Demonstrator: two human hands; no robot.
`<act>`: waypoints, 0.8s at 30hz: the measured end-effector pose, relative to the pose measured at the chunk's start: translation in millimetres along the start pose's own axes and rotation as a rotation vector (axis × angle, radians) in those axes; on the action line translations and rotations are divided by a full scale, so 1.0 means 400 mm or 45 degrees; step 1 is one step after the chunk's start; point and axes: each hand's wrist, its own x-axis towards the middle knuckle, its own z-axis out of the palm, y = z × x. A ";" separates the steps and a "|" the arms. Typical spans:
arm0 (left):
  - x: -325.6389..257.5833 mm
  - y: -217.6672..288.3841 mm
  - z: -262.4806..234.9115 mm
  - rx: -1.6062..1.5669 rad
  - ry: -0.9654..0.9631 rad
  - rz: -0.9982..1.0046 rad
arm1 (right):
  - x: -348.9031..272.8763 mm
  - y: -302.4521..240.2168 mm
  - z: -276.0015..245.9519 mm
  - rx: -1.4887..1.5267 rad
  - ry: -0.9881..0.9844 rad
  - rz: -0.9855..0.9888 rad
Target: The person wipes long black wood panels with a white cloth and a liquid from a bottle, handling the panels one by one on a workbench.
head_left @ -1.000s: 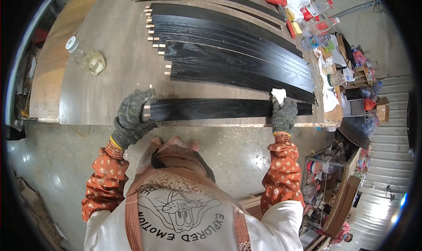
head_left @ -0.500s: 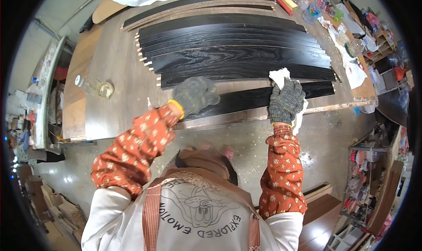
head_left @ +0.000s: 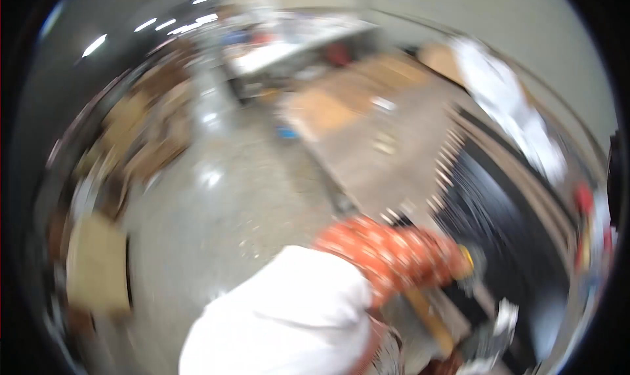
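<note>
Across the brown wood-grain table [head_left: 413,158], the left arm in an orange flowered sleeve [head_left: 394,255] extends rightward; its grey-gloved left hand [head_left: 478,270], blurred, lies over glossy black boards [head_left: 485,207], finger spread indeterminable. Nearby, the grey-gloved right hand [head_left: 482,342] holds a crumpled white cloth [head_left: 506,317].

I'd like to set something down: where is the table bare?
The blurred tabletop looks bare between the jar and the pegs of the black boards. Right of the pegs, boards, left hand and right hand crowd it.
</note>
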 end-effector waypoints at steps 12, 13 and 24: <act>0.013 0.238 0.070 0.807 0.176 0.040 | -0.051 -0.195 -0.024 0.510 -0.189 -0.773; -0.001 0.238 0.071 0.832 0.178 0.029 | -0.077 -0.222 -0.024 0.602 -0.257 -0.904; -0.099 0.111 0.168 0.659 0.290 -0.124 | -0.516 -0.386 -0.198 1.175 -1.039 -1.985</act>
